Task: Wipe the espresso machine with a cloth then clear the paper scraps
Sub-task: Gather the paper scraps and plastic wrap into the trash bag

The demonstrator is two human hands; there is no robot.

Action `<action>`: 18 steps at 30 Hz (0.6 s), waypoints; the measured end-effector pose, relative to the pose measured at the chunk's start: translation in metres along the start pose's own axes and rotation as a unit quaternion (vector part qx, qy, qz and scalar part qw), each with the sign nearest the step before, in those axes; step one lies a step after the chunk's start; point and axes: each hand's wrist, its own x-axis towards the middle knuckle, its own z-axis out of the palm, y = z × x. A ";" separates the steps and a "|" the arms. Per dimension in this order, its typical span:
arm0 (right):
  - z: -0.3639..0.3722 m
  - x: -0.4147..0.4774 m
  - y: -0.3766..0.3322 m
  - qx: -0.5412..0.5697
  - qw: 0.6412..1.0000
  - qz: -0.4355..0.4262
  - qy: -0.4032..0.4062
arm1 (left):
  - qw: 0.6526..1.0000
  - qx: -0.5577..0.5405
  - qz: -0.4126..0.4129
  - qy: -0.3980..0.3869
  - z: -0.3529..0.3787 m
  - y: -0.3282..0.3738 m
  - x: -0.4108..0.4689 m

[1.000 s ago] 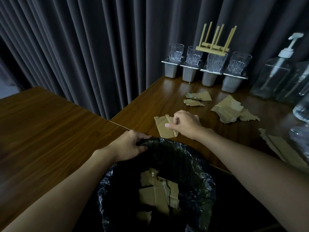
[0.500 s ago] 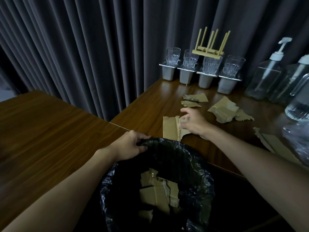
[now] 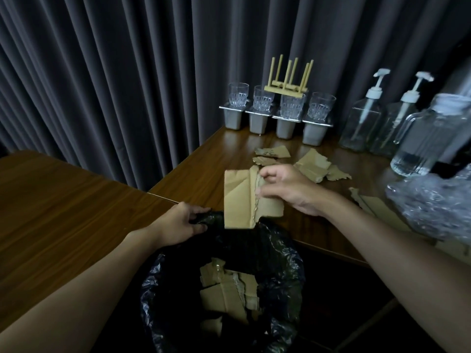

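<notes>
My right hand (image 3: 288, 188) pinches a torn brown paper scrap (image 3: 242, 200) and holds it lifted over the table's near edge, its lower end above the bin's rim. The rim of the black bin bag (image 3: 277, 245) is gripped by my left hand (image 3: 182, 222). Inside the bin lie several brown scraps (image 3: 226, 291). More torn scraps (image 3: 312, 165) lie on the wooden counter (image 3: 211, 164) behind my right hand, and a long strip (image 3: 374, 202) lies to the right. No espresso machine or cloth is in view.
Glasses on metal tubs (image 3: 276, 110) and a small wooden rack (image 3: 288, 77) stand at the back. Two pump bottles (image 3: 364, 118), a glass jug (image 3: 428, 138) and bubble wrap (image 3: 433, 200) crowd the right. A second wooden table (image 3: 63, 200) is at left, with dark curtains behind.
My right hand has lifted the scrap off the counter and brought it toward the bin. My left hand kept its hold on the bag rim. The view has swung right.
</notes>
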 end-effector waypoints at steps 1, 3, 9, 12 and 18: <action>0.001 -0.004 0.001 -0.020 0.999 0.011 -0.036 | 1.000 0.007 0.002 0.002 0.001 0.000 0.000; 0.002 -0.007 0.009 -0.081 0.994 0.008 -0.071 | 1.000 0.025 0.014 0.011 0.003 0.001 0.001; -0.015 0.005 0.053 -0.222 0.973 0.029 0.050 | 1.000 0.006 -0.005 0.005 0.010 0.006 0.006; -0.020 0.014 0.080 -0.250 0.964 0.066 0.062 | 0.999 0.032 -0.015 0.015 0.011 0.008 0.006; -0.012 0.046 0.098 -0.308 0.941 0.051 0.130 | 0.999 0.037 -0.023 0.002 0.011 0.012 0.007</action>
